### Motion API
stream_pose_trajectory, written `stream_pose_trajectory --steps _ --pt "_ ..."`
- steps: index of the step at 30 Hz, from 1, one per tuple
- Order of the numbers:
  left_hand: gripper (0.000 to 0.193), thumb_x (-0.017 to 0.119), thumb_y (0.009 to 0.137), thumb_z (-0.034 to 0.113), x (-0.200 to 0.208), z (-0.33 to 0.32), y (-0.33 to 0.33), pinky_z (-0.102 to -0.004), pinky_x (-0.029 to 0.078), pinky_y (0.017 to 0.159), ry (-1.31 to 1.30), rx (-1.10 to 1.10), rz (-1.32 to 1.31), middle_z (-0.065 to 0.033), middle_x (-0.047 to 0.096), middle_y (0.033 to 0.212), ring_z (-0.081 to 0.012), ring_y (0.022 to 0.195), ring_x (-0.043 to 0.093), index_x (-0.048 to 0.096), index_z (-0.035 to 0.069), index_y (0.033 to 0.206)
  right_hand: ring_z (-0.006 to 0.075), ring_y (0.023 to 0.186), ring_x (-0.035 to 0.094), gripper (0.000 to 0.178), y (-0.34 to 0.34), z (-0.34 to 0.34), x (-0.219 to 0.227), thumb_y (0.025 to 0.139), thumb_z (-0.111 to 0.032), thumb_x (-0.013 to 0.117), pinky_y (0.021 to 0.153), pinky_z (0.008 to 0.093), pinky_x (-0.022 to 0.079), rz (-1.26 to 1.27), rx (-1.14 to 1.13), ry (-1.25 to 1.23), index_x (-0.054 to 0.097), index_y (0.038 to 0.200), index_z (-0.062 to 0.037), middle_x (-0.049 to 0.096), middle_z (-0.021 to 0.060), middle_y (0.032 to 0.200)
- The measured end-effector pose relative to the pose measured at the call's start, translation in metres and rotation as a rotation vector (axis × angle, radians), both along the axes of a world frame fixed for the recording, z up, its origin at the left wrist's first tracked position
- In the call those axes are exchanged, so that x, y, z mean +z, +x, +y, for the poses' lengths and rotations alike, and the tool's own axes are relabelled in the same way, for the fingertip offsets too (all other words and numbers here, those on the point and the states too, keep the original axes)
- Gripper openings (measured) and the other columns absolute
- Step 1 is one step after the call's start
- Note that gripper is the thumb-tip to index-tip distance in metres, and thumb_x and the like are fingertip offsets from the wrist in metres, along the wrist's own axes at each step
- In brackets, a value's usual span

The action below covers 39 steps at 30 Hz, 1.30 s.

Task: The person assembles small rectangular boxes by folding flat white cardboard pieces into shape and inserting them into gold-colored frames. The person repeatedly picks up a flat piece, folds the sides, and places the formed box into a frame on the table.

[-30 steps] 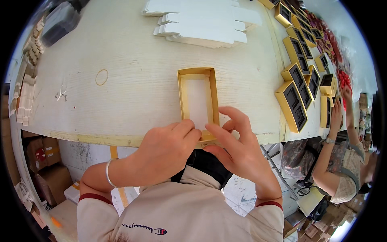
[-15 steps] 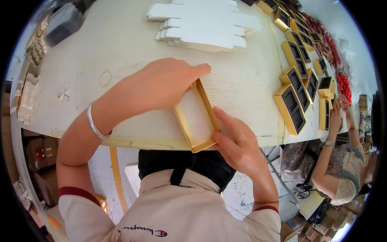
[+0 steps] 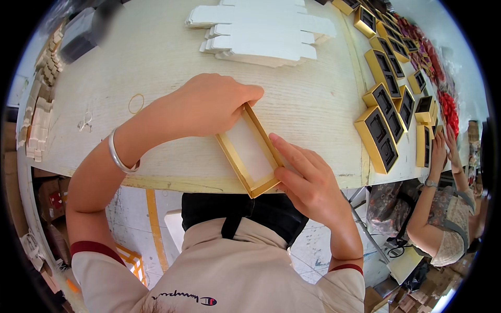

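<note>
A shallow gold cardboard box (image 3: 254, 183) with a white inside lies tilted at the table's near edge, its open side facing up. My left hand (image 3: 213, 104) reaches across its far end, fingers closed on the wall there; the fingertips are partly hidden behind the hand. At the near right corner my right hand (image 3: 308, 180) pinches the side wall between thumb and fingers. A silver bangle (image 3: 119, 155) sits on my left wrist. Beyond the hands lies a stack of flat white carton blanks (image 3: 266, 31).
Gold boxes with black inserts (image 3: 377, 138) stand in rows along the right side. A co-worker (image 3: 436, 208) sits at the right, hands near a gold box. A rubber band (image 3: 136, 104) and clear scraps (image 3: 85, 123) lie at left, near stacked pale cardboard pieces (image 3: 39, 125).
My left hand and the box's far end have shifted slightly left, while the near end stays about where it was. The co-worker's hands have moved a little.
</note>
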State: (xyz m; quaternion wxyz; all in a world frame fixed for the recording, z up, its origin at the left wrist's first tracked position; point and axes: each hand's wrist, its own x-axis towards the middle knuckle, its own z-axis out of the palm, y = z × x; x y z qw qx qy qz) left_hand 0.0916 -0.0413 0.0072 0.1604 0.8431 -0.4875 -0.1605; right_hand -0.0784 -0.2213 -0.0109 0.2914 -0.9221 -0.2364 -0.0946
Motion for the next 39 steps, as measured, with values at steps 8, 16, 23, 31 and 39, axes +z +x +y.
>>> stream_pose_trajectory --steps 8,16,23,31,39 --pt "0.002 0.053 0.086 0.007 -0.005 0.0 -0.01 -0.0416 0.041 0.052 0.027 -0.028 -0.159 -0.0115 0.055 0.058 -0.0317 0.056 0.056 0.051 0.009 0.085 0.0315 0.11 0.057 0.017 0.002 0.001 0.004 0.07 -0.004 0.068 0.086 0.0383 0.048 0.039 0.018 -0.038 0.054 0.077 0.0009 0.048 0.0201 0.137" --pt "0.003 0.051 0.085 0.006 0.022 0.011 0.004 -0.0416 0.041 0.052 0.144 0.007 0.216 -0.0115 0.055 0.057 -0.0321 0.055 0.055 0.051 0.007 0.088 0.0292 0.107 0.057 0.015 0.004 0.002 0.005 0.07 -0.004 0.067 0.086 0.0382 0.047 0.05 0.02 -0.045 0.054 0.075 0.0005 0.049 0.0177 0.137" --pt "0.007 0.051 0.084 0.004 0.006 0.007 0.0 -0.0416 0.04 0.053 0.144 -0.055 0.002 -0.0124 0.054 0.057 -0.0317 0.055 0.054 0.052 0.006 0.091 0.0293 0.106 0.055 0.019 0.005 0.004 0.004 0.07 -0.007 0.07 0.086 0.0384 0.046 0.04 0.037 -0.043 0.053 0.076 -0.001 0.051 0.0169 0.135" --pt "0.026 0.051 0.08 -0.002 0.028 0.018 -0.001 -0.0409 0.039 0.056 0.206 0.0 0.298 -0.0139 0.053 0.063 -0.0303 0.058 0.053 0.049 0.008 0.103 0.0313 0.108 0.051 0.03 -0.001 0.011 -0.004 0.069 -0.013 0.072 0.09 0.04 0.043 -0.017 0.01 -0.098 0.052 0.089 -0.0031 0.054 0.0176 0.124" --pt "0.033 0.059 0.081 0.004 0.044 0.019 -0.011 -0.0331 0.045 0.063 0.008 0.178 0.54 -0.0084 0.063 0.084 -0.0207 0.065 0.057 0.053 0.008 0.114 0.0336 0.103 0.058 0.031 -0.016 -0.003 -0.004 0.067 -0.018 0.076 0.084 0.0428 0.048 -0.172 0.02 -0.07 0.056 0.086 -0.0027 0.059 0.0194 0.117"
